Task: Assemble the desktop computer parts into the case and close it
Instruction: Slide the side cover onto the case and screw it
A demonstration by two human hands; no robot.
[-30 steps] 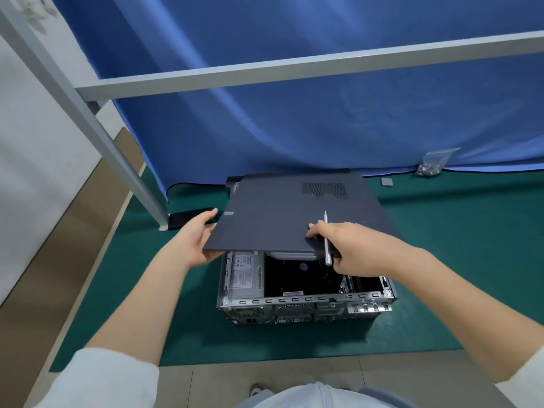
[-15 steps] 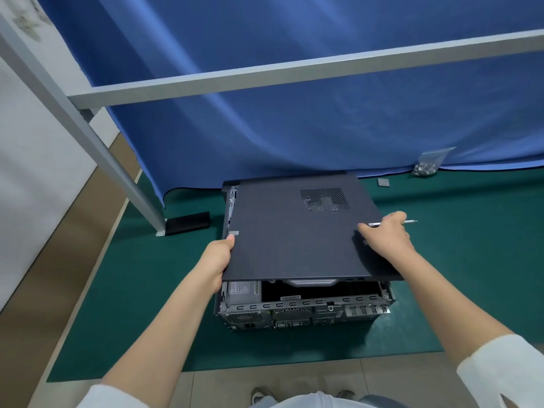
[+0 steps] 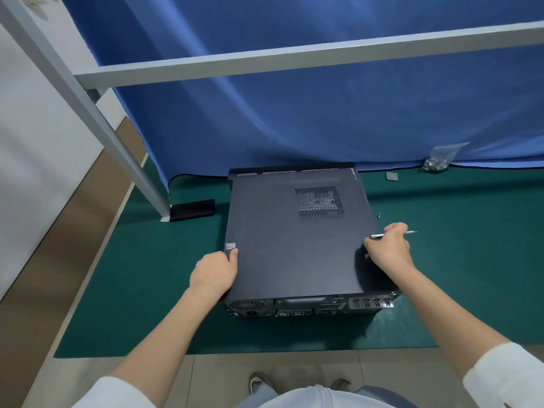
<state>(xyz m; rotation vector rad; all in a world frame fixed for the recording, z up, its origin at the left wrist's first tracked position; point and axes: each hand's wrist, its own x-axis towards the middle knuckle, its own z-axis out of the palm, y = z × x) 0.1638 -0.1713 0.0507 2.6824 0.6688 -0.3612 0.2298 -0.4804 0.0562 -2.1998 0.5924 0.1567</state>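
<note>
Head view: left hand grips the left edge of the lid, thumb on top; the lid lies flat on the case on the green mat; right hand curls around a screwdriver at the lid's right edge

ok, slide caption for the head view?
Both hands seat the side panel on the desktop case; right grips a screwdriver.

The side panel hides the case interior; bag contents unreadable.
</note>
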